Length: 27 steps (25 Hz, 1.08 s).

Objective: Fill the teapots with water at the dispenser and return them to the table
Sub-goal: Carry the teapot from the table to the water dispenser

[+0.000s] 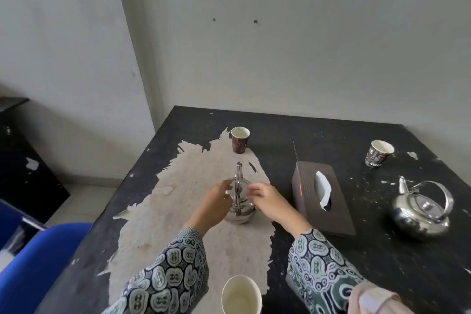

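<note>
fingers (pixel 225 190) of both hands loosely curled beside the near teapot (pixel 239 208) on the counter (pixel 318 130), gripping nothing; can't tell if either pot's filled.

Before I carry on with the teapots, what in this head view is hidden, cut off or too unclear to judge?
- Middle teapot: both hands hide its lid and sides; water level unknowable.
- Left hand, right hand: whether either grips the teapot is unclear, fingers blurred.
- Right teapot: lid on, contents hidden.
- Near paper cup: base cut off by bottom edge.
- Water dispenser: not in view.
</note>
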{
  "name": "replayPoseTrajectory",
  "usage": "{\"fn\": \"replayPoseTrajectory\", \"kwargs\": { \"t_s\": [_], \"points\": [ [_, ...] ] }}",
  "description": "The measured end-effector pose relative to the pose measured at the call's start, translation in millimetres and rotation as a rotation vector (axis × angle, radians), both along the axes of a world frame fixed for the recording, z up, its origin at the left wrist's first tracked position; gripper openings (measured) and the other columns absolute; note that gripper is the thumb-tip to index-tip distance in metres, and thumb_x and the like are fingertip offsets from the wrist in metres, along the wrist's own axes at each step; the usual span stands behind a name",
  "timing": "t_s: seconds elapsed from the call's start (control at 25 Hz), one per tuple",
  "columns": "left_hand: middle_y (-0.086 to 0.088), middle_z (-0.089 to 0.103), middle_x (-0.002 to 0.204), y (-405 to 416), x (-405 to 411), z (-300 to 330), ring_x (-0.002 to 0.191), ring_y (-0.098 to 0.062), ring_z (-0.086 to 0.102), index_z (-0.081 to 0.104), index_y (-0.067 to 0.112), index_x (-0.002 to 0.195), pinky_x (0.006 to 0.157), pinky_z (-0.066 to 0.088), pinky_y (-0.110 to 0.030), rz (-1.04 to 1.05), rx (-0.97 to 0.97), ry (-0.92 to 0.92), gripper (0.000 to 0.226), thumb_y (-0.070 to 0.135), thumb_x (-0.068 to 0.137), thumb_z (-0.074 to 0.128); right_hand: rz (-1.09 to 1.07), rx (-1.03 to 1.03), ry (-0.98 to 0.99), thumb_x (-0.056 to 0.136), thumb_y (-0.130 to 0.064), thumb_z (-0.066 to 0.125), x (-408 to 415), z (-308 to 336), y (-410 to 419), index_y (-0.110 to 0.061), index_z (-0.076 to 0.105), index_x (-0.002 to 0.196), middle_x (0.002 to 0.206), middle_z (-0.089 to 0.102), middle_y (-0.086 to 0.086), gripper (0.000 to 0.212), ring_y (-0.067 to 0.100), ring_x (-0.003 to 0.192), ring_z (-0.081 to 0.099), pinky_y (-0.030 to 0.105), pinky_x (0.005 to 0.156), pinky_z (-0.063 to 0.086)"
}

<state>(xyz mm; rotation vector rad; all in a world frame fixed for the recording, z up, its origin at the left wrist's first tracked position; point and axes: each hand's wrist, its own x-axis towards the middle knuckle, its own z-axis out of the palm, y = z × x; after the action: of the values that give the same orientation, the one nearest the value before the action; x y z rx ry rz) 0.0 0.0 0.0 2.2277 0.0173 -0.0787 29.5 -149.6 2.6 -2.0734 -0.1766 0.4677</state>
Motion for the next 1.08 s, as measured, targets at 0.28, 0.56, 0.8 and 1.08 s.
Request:
{"fn": "replayPoseTrajectory", "kwargs": {
  "t_s": [0.28, 0.56, 0.8, 1.08],
  "points": [
    [-0.006, 0.068, 0.112, 8.5, 12.3, -19.1, 0.098, -0.019, 0.064, 0.06, 0.011, 0.118, 0.087, 0.049, -0.026, -0.009, -0.145, -0.067, 0.039, -0.006, 0.089, 0.04, -0.253, 0.244, 0.094, 0.093, -0.019, 0.048, 20.0, -4.4, 40.6, -0.012, 0.062, 0.106, 0.098, 0.065, 0.0, 0.02, 0.007, 0.084, 0.059, 0.018, 0.068, 0.045],
    [0.0, 0.055, 0.126, 53.4, 0.2, 26.5, 0.112, -0.012, 0.051, 0.052, 0.016, 0.121, 0.091, 0.036, -0.012, 0.024, 0.054, -0.263, 0.041, -0.004, 0.086, 0.049, -0.176, 0.311, 0.092, 0.091, -0.009, 0.05, -2.2, 32.0, 49.5, -0.012, 0.064, 0.086, 0.076, 0.069, 0.001, 0.016, 0.014, 0.077, 0.064, 0.028, 0.074, 0.053],
    [0.002, 0.053, 0.13, 85.4, -49.8, 94.0, 0.121, -0.013, 0.046, 0.046, 0.02, 0.13, 0.102, 0.034, -0.023, -0.174, 0.265, -0.369, 0.042, 0.017, 0.09, 0.057, 0.061, 0.403, -0.042, 0.094, -0.009, 0.042, -56.5, 110.3, 64.3, -0.001, 0.062, 0.087, 0.062, 0.053, -0.002, 0.023, 0.009, 0.057, 0.046, 0.02, 0.061, 0.04],
    [0.007, 0.068, 0.08, 121.9, -150.6, 173.7, 0.076, -0.015, 0.063, 0.059, 0.029, 0.086, 0.067, 0.046, -0.027, -0.056, 0.248, -0.343, 0.008, 0.023, 0.09, 0.056, 0.346, 0.44, -0.136, 0.091, -0.008, 0.042, -129.9, 186.4, 90.9, -0.01, 0.062, 0.079, 0.055, 0.044, -0.004, 0.024, 0.006, 0.051, 0.037, 0.019, 0.053, 0.03]
  ]
}}
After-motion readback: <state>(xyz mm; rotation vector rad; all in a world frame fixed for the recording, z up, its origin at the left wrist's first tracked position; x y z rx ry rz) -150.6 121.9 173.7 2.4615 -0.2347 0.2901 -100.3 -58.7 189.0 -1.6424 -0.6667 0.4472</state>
